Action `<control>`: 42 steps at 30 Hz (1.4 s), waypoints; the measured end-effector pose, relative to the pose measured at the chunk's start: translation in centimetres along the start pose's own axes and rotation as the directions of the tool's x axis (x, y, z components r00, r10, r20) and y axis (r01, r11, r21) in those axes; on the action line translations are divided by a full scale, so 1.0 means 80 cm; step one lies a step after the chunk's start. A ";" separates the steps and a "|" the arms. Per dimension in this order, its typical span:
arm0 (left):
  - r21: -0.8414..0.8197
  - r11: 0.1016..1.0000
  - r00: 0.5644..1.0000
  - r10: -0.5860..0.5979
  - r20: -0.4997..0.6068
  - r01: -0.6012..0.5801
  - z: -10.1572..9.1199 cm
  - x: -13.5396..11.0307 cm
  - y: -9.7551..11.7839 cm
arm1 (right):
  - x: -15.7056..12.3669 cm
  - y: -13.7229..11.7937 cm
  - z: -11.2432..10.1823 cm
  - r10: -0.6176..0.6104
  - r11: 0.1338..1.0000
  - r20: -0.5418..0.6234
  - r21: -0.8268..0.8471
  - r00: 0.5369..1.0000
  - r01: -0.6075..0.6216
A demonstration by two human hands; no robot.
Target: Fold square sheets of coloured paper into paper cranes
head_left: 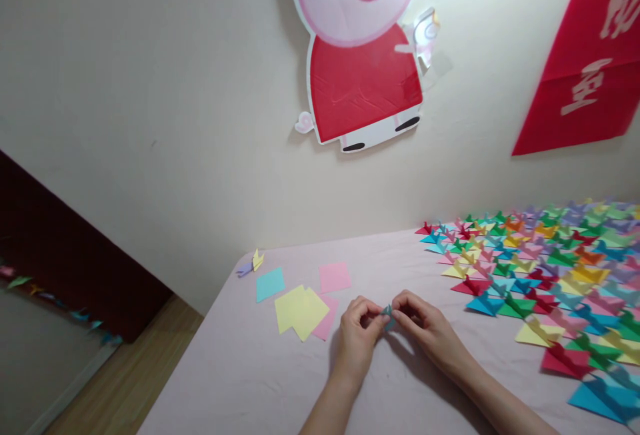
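Between my two hands is a small folded piece of blue-green paper (389,319), pinched over the cloth-covered table. My left hand (361,328) grips its left side between thumb and forefinger. On the other side, the thumb and forefinger of my right hand (423,321) close on it. The fingertips cover much of the paper, so its exact folded shape is hard to make out. Just left of my left hand lie flat yellow paper squares (309,315), overlapping a pink square (327,321). Another pink square (335,277) and a light-blue square (270,285) lie farther back.
Rows of many-coloured folded paper cranes (545,288) cover the right side of the pinkish cloth (240,368). Yellow and purple folded papers (250,265) sit at the far left corner. Behind the table rises a wall with a cartoon pig cutout (365,81) and a red banner (570,75).
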State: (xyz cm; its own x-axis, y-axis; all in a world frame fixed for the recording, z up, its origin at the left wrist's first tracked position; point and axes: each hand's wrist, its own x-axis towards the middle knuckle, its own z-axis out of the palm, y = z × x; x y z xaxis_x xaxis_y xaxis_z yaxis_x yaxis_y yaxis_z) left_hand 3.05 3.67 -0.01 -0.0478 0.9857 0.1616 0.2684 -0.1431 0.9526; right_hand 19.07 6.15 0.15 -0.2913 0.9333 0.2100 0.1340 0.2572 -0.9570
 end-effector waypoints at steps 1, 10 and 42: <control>-0.008 1.000 1.000 0.001 0.002 -0.001 0.000 0.000 -0.001 | 0.000 0.000 0.000 0.000 1.000 0.000 0.001 1.000 0.000; -0.098 0.995 1.000 -0.016 -0.019 0.014 0.000 0.001 -0.007 | -0.002 0.001 0.001 -0.015 1.000 -0.005 -0.013 1.000 0.015; 0.145 0.989 1.000 -0.010 -0.015 0.012 0.003 -0.010 0.001 | -0.006 0.002 0.008 -0.134 0.969 -0.021 -0.214 0.991 0.126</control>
State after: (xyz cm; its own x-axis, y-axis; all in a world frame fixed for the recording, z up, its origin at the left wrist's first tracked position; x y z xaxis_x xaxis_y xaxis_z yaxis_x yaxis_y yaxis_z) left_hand 3.36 2.88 -0.11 -0.0645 0.9857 0.1555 0.4046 -0.1167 0.9070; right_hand 18.62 5.57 -0.24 -0.2862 0.8957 0.3404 0.2954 0.4204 -0.8579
